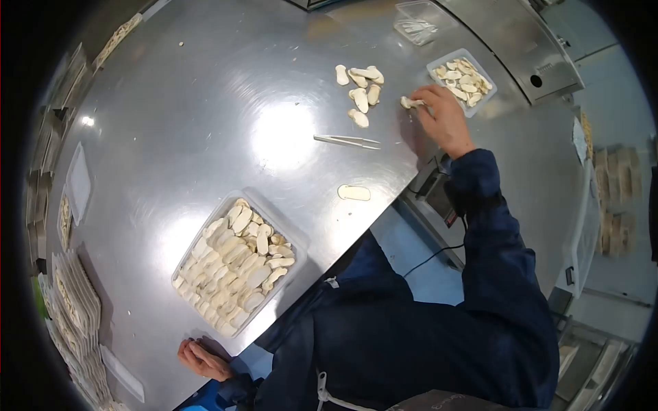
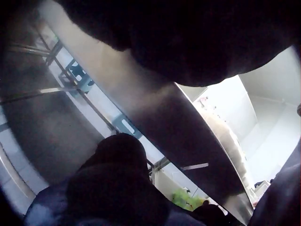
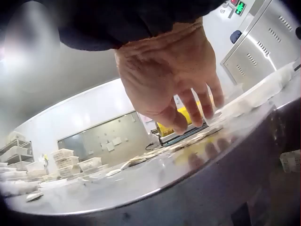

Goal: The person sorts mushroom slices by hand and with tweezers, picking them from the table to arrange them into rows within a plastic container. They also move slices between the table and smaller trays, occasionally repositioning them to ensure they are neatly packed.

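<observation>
In the head view, my right hand point(image 1: 444, 120) is over the table's right part, its fingers and thumb around one end of a pale mushroom slice point(image 1: 408, 103). The right wrist view shows that hand point(image 3: 171, 77) from the palm side, fingers pointing down close over the tabletop. To its left lies a loose group of mushroom slices point(image 1: 360, 99); beyond it stands a small clear tub point(image 1: 491, 94) of slices. My left hand point(image 1: 205, 359) rests loosely curled at the near table edge, holding nothing, beside a large plastic tub point(image 1: 291, 279) packed with slices in rows.
Metal tweezers point(image 1: 346, 142) and a single slice point(image 1: 354, 192) lie mid-table. A clear box point(image 1: 415, 29) with white pieces stands at the back, near a steel appliance point(image 1: 524, 51). Stacked trays point(image 1: 75, 301) line the left side. A small device point(image 1: 436, 192) with a cable sits below the right edge.
</observation>
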`<state>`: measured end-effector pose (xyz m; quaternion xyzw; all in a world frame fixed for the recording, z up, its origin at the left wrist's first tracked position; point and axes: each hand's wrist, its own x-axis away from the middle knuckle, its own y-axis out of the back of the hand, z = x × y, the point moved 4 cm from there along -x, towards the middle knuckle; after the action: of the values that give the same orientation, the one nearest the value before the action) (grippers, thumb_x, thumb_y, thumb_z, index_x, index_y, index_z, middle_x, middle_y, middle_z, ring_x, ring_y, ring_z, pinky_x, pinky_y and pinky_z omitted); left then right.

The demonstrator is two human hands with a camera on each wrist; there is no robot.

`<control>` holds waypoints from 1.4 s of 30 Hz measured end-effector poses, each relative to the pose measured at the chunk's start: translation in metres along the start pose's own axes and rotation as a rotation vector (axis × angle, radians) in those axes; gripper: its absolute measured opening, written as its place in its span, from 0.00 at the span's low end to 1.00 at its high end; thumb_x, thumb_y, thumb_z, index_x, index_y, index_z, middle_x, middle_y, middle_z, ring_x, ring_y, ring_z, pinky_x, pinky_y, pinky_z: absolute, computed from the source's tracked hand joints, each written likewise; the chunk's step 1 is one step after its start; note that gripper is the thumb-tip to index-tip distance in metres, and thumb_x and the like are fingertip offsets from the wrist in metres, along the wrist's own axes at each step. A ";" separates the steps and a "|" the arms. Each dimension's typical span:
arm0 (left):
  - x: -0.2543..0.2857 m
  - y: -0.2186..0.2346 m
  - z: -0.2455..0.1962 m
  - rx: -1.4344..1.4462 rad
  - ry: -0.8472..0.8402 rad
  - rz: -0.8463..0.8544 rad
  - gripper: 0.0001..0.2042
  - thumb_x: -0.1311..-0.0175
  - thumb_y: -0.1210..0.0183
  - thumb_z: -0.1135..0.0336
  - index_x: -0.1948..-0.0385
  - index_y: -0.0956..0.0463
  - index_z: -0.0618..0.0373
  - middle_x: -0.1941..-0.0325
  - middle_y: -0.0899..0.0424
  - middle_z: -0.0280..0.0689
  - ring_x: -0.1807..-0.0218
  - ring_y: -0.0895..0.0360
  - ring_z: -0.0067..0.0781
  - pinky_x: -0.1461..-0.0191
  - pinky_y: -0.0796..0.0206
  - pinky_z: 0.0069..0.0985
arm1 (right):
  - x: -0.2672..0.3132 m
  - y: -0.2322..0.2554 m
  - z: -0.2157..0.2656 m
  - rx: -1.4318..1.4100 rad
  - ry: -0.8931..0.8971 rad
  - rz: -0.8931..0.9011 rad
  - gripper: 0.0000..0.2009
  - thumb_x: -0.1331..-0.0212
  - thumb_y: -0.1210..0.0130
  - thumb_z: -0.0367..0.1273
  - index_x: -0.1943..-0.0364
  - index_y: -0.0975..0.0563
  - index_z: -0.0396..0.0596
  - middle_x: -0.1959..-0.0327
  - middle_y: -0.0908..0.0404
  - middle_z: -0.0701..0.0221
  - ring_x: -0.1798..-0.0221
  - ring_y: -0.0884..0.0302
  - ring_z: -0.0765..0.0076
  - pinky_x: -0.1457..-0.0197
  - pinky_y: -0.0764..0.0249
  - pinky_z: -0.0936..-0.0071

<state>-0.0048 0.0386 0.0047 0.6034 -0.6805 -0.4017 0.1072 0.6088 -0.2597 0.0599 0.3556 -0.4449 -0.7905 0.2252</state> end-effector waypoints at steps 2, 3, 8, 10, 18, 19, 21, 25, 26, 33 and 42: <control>0.000 -0.001 -0.001 0.018 0.006 -0.006 0.12 0.24 0.53 0.67 0.59 0.27 0.70 0.52 0.29 0.41 0.58 0.29 0.30 0.54 0.33 0.23 | 0.000 -0.005 0.030 -0.074 -0.063 0.037 0.11 0.45 0.43 0.31 0.59 0.19 0.44 0.59 0.20 0.59 0.53 0.22 0.49 0.49 0.27 0.57; 0.001 -0.001 0.001 -0.016 -0.015 -0.002 0.12 0.23 0.53 0.66 0.58 0.27 0.69 0.53 0.30 0.39 0.58 0.29 0.28 0.53 0.33 0.22 | -0.001 -0.013 0.049 -0.120 -0.106 0.069 0.11 0.45 0.43 0.33 0.60 0.19 0.43 0.61 0.20 0.59 0.54 0.22 0.49 0.50 0.27 0.57; 0.001 -0.001 0.003 0.022 0.006 -0.006 0.12 0.23 0.53 0.65 0.57 0.27 0.68 0.55 0.30 0.36 0.60 0.30 0.24 0.53 0.33 0.21 | -0.020 -0.043 0.088 0.133 -0.134 0.159 0.15 0.46 0.40 0.38 0.66 0.22 0.35 0.64 0.22 0.54 0.57 0.22 0.47 0.52 0.26 0.55; 0.001 0.000 0.001 -0.014 -0.004 -0.005 0.12 0.23 0.53 0.65 0.57 0.27 0.68 0.55 0.30 0.36 0.60 0.30 0.24 0.53 0.33 0.20 | -0.021 -0.050 0.086 0.144 -0.129 0.122 0.15 0.48 0.39 0.36 0.68 0.23 0.34 0.64 0.22 0.52 0.58 0.22 0.46 0.53 0.27 0.55; 0.002 -0.001 0.008 0.037 0.031 0.011 0.12 0.23 0.52 0.65 0.56 0.28 0.67 0.55 0.31 0.34 0.60 0.30 0.23 0.53 0.33 0.20 | -0.009 -0.045 0.069 0.054 -0.205 0.218 0.09 0.45 0.41 0.33 0.66 0.24 0.42 0.65 0.23 0.59 0.63 0.23 0.48 0.59 0.27 0.57; 0.002 -0.001 0.006 0.026 0.024 0.012 0.12 0.23 0.52 0.65 0.56 0.28 0.67 0.55 0.31 0.34 0.60 0.30 0.22 0.53 0.33 0.20 | -0.008 -0.042 0.070 0.012 -0.161 0.202 0.09 0.45 0.41 0.33 0.65 0.24 0.42 0.64 0.24 0.59 0.63 0.23 0.48 0.59 0.27 0.57; 0.001 -0.002 0.004 0.023 0.021 0.015 0.12 0.23 0.52 0.65 0.56 0.28 0.67 0.55 0.31 0.34 0.60 0.30 0.22 0.54 0.33 0.20 | -0.002 -0.039 0.069 -0.079 -0.081 0.172 0.09 0.45 0.41 0.32 0.64 0.24 0.43 0.63 0.24 0.60 0.63 0.24 0.49 0.59 0.28 0.57; 0.001 0.000 0.008 0.000 -0.014 0.019 0.12 0.23 0.52 0.65 0.55 0.29 0.67 0.55 0.31 0.33 0.60 0.30 0.21 0.54 0.33 0.19 | -0.002 -0.040 0.068 0.032 -0.003 0.154 0.09 0.46 0.41 0.31 0.62 0.24 0.42 0.62 0.25 0.60 0.60 0.24 0.48 0.57 0.28 0.57; 0.000 0.000 0.008 -0.023 -0.035 0.019 0.12 0.23 0.52 0.65 0.55 0.29 0.67 0.55 0.31 0.33 0.60 0.30 0.21 0.54 0.33 0.19 | -0.003 -0.041 0.067 0.040 -0.011 0.172 0.10 0.46 0.42 0.31 0.62 0.24 0.41 0.62 0.25 0.58 0.58 0.24 0.47 0.54 0.28 0.56; 0.001 0.000 0.010 -0.006 -0.002 0.026 0.12 0.23 0.52 0.64 0.55 0.29 0.67 0.54 0.31 0.34 0.59 0.29 0.23 0.53 0.32 0.19 | 0.004 -0.029 0.052 0.090 -0.089 0.236 0.10 0.49 0.44 0.29 0.64 0.26 0.40 0.64 0.25 0.55 0.56 0.24 0.44 0.52 0.28 0.54; 0.000 0.001 0.009 0.019 0.011 0.018 0.12 0.23 0.52 0.65 0.56 0.28 0.68 0.53 0.30 0.36 0.57 0.29 0.25 0.51 0.32 0.21 | 0.037 -0.008 0.050 -0.031 0.071 0.246 0.09 0.47 0.42 0.29 0.63 0.27 0.42 0.61 0.25 0.59 0.58 0.24 0.48 0.57 0.28 0.57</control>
<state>-0.0109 0.0424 -0.0004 0.6005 -0.6890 -0.3909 0.1091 0.5461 -0.2530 0.0571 0.3227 -0.4645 -0.7506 0.3416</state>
